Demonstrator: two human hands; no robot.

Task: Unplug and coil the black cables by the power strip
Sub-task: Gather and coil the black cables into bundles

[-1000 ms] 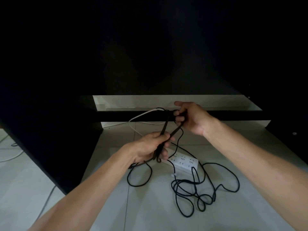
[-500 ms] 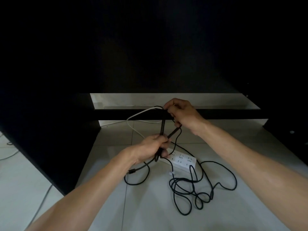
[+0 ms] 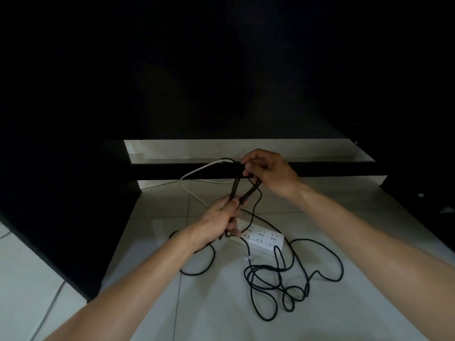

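A pale tiled floor (image 3: 221, 316) with thin grout lines fills the lower part of the view — dimly lit, greyish. Above it hangs the dark underside of a black desk (image 3: 221, 70), its side panel (image 3: 61, 230) at the left. A black crossbar (image 3: 320, 168) runs along the back — a light wall (image 3: 197, 148) behind it.

Pale tiled floor (image 3: 197, 311) under white power strip (image 3: 264, 238) and loose black cable (image 3: 270, 279).
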